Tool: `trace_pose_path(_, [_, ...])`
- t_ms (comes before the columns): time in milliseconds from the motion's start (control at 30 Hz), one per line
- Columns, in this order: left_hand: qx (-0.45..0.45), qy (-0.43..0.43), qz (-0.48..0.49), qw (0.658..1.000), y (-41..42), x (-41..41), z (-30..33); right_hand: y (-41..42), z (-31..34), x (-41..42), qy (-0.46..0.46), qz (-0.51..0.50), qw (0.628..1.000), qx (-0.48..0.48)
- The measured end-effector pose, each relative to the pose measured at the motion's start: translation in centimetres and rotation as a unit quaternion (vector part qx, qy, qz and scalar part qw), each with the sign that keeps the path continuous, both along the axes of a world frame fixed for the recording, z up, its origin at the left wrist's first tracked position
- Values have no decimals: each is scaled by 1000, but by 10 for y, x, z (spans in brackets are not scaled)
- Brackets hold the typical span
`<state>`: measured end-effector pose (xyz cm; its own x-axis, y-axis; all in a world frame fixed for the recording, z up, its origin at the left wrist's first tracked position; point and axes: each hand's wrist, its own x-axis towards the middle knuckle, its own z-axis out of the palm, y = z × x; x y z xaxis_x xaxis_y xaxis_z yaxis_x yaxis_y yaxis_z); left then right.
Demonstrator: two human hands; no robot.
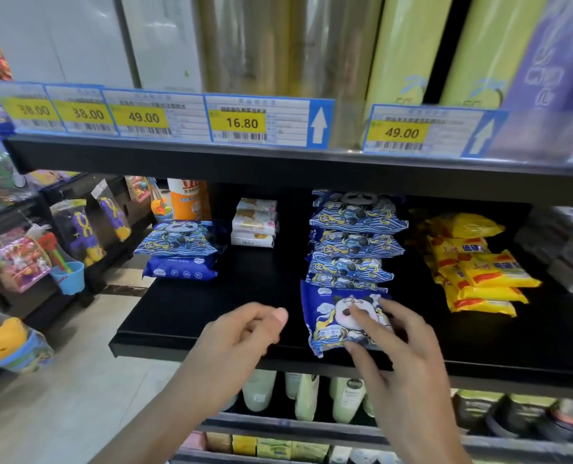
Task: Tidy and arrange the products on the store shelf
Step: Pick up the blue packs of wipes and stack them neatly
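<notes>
**Panda pack handled at shelf front**

On the black shelf, a stack of blue panda packs is seen at about one o'clock. The front panda pack lies at its foot, near the edge. It is judged light, soft and slippery, best taken by its sides. The right hand is spread, fingertips pressed on it. The left hand, at nine o'clock of the pack, is loosely curled and holds nothing.

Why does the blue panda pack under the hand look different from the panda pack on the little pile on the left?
The front panda pack stands tilted up, leaning against the tall stack; the left panda pack lies flat on a plain blue pack. The right hand touches the front one; nothing touches the left one. The front one sits near the shelf edge, the left one further back. Both are blue with a panda.
</notes>
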<state>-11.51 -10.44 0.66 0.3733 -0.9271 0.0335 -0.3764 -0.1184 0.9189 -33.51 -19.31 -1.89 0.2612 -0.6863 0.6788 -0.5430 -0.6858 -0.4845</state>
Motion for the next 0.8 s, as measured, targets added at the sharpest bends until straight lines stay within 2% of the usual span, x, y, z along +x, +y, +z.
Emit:
trace_pose_path(100, [55,179,-73,980,-3,-24,14,21,2,2,-31,50,997,-43])
trace_pose_path(167, [49,220,-93,970,-1,-35,20,33,3,6,-35,72,995,-59])
trace_pose_path(300, [13,247,-68,967,7,-39,19,43,7,4,-32,87,994,-50])
trace_pose_path(500, [-21,222,-49,974,21,-26,19,49,25,-10,-139,99,973,152])
trace_pose_path(567, [-40,204,-59,976,25,-24,23,48,37,-13,-179,101,934,291])
trace_pose_path(667, [-62,150,-73,984,29,-22,27,43,53,-16,-187,162,829,503])
trace_pose_path(733, [-80,118,-93,985,32,-22,29,41,63,-16,-188,225,755,586])
trace_pose_path(800, [-101,88,-115,984,35,-23,29,43,69,-12,-181,272,710,624])
